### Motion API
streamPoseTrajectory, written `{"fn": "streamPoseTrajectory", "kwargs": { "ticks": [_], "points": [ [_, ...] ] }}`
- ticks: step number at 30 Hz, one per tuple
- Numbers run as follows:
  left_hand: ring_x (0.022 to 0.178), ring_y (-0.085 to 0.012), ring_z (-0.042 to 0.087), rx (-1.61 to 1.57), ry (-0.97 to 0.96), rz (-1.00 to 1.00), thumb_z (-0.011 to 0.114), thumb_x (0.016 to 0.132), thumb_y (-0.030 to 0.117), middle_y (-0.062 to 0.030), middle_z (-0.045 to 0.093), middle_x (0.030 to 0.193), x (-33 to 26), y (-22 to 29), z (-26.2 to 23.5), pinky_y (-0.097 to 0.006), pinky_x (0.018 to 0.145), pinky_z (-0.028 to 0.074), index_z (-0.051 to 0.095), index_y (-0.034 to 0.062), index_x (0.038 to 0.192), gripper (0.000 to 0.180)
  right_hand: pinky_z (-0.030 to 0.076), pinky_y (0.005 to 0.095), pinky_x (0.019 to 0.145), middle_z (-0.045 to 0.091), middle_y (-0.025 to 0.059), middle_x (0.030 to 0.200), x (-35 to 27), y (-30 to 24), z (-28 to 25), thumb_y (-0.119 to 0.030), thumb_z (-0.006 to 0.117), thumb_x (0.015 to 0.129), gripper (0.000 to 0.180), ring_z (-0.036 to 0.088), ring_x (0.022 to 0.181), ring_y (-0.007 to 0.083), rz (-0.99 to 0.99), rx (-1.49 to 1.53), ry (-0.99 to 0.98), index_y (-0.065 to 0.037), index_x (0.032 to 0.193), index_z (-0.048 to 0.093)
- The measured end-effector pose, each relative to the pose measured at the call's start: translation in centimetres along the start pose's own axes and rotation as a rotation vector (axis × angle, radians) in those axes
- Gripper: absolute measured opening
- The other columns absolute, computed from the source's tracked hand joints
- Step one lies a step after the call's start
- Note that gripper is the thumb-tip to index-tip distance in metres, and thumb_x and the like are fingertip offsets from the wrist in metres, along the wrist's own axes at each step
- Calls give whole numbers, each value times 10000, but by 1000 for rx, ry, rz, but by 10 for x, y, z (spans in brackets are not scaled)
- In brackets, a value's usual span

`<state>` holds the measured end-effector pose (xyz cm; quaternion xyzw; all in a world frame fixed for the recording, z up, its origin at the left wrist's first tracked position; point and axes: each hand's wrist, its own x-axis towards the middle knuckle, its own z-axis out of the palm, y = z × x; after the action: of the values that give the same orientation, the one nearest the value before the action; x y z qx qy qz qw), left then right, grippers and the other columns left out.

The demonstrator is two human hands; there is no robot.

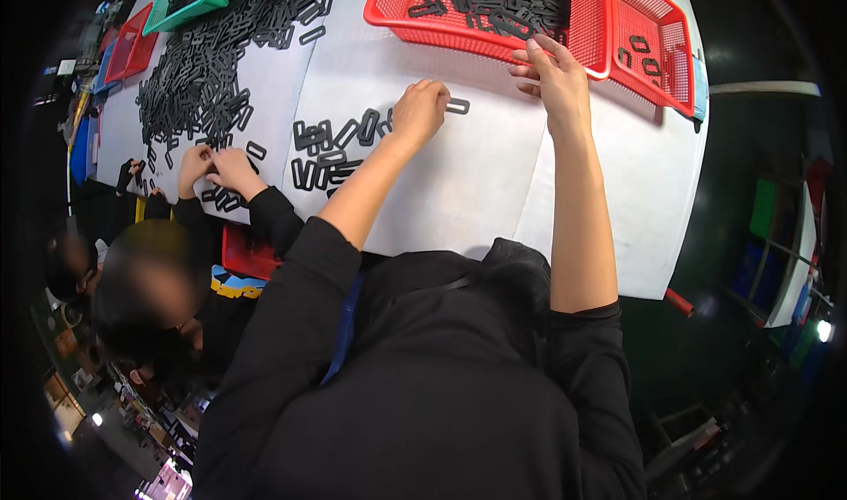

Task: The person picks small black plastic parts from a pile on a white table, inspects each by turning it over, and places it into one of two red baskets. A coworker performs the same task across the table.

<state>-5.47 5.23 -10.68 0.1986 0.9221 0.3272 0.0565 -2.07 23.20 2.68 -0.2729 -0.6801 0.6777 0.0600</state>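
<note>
My left hand [422, 112] is over the white table, its fingers curled closed. A black oblong ring [458, 105] shows right beside its fingertips; whether the fingers grip it I cannot tell. Left of that hand lies a loose group of similar black plastic rings [332, 157], partly hidden behind my forearm. My right hand [556, 78] is raised by the front wall of a red mesh basket [423, 32], its fingers apart with nothing visible in them. Many black rings [503, 2] fill part of that basket.
A second red basket [663, 90] with several rings adjoins on the right. At the left a large heap of black rings [190, 90] covers the table [494, 173], with a green basket [194, 7] behind it. A co-worker's hands [217, 169] work beside the heap.
</note>
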Motion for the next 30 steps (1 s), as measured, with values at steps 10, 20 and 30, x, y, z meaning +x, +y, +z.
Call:
{"fn": "streamPoseTrajectory", "kwargs": {
  "ticks": [10, 20, 30],
  "points": [
    [633, -265, 555, 85, -384, -70, 673, 747, 256, -94, 586, 698, 11, -12, 23, -357, 635, 468, 530, 34, 903, 307, 469, 243, 643, 622, 68, 894, -51, 75, -27, -176, 504, 898, 235, 599, 748, 121, 190, -12, -83, -23, 1059, 580],
    [434, -70, 469, -729, -136, -345, 525, 890, 263, -35, 522, 496, -46, 74, -58, -244, 408, 334, 535, 3, 854, 263, 447, 336, 856, 528, 113, 1049, -80, 38, 10, -274, 413, 944, 375, 548, 988, 213, -136, 665, -120, -2, 1202, 424],
    [510, -270, 556, -680, 53, -316, 371, 934, 270, -196, 557, 595, -80, 114, -81, -364, 501, 408, 528, -28, 786, 367, 72, 485, 1085, 236, 159, 1404, -96, 8, 62, -424, 420, 901, 617, 140, 1347, 299, -396, 593, -298, -82, 1364, 198]
  ]
}}
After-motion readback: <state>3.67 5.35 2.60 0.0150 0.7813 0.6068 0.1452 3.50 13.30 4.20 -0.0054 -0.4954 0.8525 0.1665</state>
